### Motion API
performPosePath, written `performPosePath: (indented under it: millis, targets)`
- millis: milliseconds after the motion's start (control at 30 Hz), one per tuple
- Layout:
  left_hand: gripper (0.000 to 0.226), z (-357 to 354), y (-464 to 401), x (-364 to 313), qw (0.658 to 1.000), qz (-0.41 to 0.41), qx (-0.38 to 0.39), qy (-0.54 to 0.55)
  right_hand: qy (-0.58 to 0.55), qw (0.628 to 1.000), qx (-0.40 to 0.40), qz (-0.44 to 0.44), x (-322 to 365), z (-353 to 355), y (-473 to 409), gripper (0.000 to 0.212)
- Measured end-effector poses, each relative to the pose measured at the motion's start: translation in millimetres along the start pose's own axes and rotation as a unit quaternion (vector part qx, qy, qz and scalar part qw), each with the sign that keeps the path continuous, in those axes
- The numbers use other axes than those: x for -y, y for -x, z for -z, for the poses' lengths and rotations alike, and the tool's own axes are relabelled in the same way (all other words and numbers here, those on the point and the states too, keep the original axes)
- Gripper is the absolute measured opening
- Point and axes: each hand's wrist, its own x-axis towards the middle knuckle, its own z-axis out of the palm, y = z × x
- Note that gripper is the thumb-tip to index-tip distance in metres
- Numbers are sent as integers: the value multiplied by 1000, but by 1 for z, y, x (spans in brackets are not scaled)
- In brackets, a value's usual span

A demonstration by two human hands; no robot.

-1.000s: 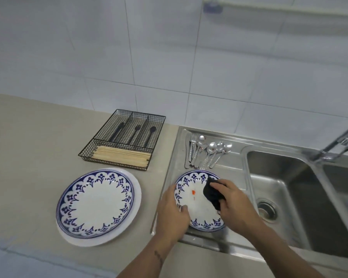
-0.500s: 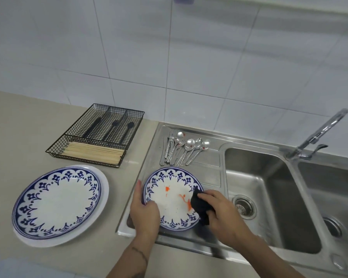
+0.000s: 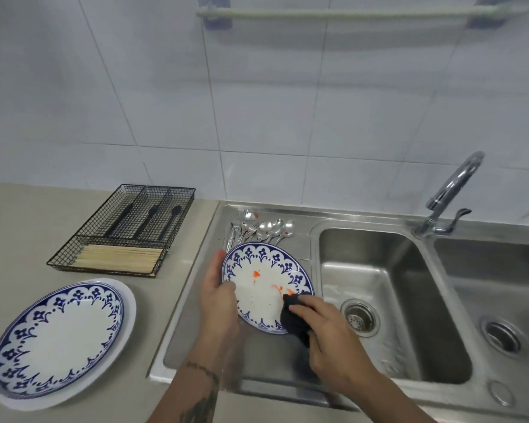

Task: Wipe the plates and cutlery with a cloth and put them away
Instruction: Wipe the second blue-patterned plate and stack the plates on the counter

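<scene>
**Soiled plate held over drainboard, cloth applied at its near right edge**

The left hand point(image 3: 219, 296) gripped the small blue-patterned plate point(image 3: 264, 283) by its left rim, thumb lying over the face and fingers curled behind. The plate was tilted, raised above the steel drainboard point(image 3: 196, 315) left of the sink basin point(image 3: 388, 300). Orange smears were visible on the plate's white centre.

The right hand point(image 3: 327, 334) was clenched around a dark cloth point(image 3: 293, 319), pressing it against the plate's near right edge, just beside one of the orange marks.

A cluster of metal spoons and forks point(image 3: 257, 230) lay on the far part of the drainboard, just beyond the plate; several bore red spots.

On the counter point(image 3: 19, 227) to the left, a large blue-patterned plate point(image 3: 58, 340) rested on top of a plain white plate point(image 3: 129, 303), well apart from the sink. Farther back stood a black wire cutlery tray point(image 3: 126, 227), holding black utensils point(image 3: 147, 218) in its far compartments and pale chopsticks point(image 3: 119, 259) in its near one.

A chrome tap point(image 3: 452, 190) rose behind the basin. A second basin point(image 3: 501, 300) lay to the right.
</scene>
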Motion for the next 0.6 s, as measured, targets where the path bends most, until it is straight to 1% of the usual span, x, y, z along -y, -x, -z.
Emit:
performPosePath:
  millis: [167, 300, 500, 600]
  targets:
    - [67, -56, -3, 1, 991, -81, 46, -96, -10, 999, -17, -36, -9, 10, 2, 57]
    - [58, -103, 2, 4, 973, -142, 81, -166, -55, 995, -32, -78, -22, 20, 4, 58]
    - [52, -160, 13, 7, 949, -202, 114, -213, -104, 983, -58, -138, -49, 44, -2, 55]
    - [56, -180, 16, 8, 941, -216, 132, -226, -113, 979, -71, -154, -55, 55, -6, 54]
